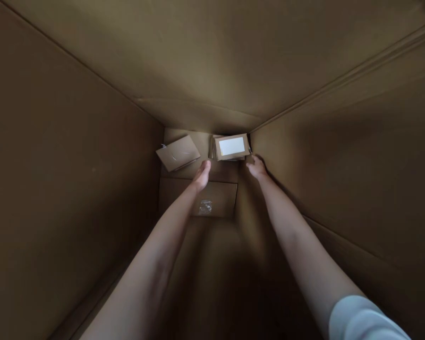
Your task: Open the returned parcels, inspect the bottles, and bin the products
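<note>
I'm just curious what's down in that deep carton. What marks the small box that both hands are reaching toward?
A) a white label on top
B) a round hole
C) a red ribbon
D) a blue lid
A: the small box at the bottom of the big carton bears a white rectangular label, with the left hand and right hand on either side of it.

Hemmed in by tall carton walls (74, 189), with bare floor (216, 189) open between plain box (179, 152) and labelled box (231, 147).
</note>
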The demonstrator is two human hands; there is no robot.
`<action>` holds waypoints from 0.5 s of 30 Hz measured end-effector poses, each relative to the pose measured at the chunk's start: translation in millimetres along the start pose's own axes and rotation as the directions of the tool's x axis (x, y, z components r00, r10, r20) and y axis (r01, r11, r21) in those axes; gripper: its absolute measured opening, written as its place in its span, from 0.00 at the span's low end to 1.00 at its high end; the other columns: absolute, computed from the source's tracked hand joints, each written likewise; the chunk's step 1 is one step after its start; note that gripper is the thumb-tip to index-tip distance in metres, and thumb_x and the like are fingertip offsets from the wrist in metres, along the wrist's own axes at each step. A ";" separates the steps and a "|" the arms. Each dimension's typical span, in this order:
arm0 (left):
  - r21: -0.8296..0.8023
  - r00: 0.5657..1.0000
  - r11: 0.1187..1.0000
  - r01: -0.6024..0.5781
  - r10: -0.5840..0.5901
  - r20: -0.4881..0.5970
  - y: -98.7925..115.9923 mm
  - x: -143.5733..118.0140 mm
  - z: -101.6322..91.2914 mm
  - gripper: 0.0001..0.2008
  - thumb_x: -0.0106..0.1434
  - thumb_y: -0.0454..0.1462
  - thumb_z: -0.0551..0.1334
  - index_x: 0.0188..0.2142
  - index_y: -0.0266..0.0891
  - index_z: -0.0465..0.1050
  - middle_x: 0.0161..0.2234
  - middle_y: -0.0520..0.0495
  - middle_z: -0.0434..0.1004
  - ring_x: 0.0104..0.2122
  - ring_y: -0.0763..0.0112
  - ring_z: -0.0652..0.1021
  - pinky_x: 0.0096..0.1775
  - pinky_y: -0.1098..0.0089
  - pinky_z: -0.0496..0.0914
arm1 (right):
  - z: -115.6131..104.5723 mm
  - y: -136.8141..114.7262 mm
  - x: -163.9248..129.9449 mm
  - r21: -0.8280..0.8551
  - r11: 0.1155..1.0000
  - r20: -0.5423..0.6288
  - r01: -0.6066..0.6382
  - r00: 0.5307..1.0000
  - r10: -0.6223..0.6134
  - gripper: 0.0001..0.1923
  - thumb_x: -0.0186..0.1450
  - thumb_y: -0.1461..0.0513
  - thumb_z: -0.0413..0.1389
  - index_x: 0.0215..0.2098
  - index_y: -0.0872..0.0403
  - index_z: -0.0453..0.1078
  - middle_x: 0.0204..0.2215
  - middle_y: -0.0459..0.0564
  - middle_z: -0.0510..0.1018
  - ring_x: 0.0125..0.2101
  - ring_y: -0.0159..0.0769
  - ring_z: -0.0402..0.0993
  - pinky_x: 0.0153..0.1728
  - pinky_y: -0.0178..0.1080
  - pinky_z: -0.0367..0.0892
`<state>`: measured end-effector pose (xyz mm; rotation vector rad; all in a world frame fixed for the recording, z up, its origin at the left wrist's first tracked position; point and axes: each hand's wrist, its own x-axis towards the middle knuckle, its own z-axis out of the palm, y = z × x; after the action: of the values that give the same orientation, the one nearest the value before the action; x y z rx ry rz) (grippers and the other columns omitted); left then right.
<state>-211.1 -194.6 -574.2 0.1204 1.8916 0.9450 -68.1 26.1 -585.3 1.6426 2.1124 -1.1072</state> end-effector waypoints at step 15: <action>-0.028 0.994 0.996 0.084 -0.082 0.067 -28.3 -1.8 13.2 0.40 0.61 0.64 0.43 0.60 0.42 0.63 0.64 0.44 0.59 0.65 0.57 0.57 0.63 0.59 0.52 | 27.6 8.0 67.1 -0.122 0.984 0.241 0.132 0.966 -0.100 0.50 0.49 0.65 0.65 0.67 0.57 0.50 0.69 0.56 0.40 0.68 0.48 0.31 0.66 0.51 0.34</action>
<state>-191.1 -207.6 -594.3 0.0539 1.8070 0.9028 -90.3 56.2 -648.0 1.2740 2.1005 -1.1016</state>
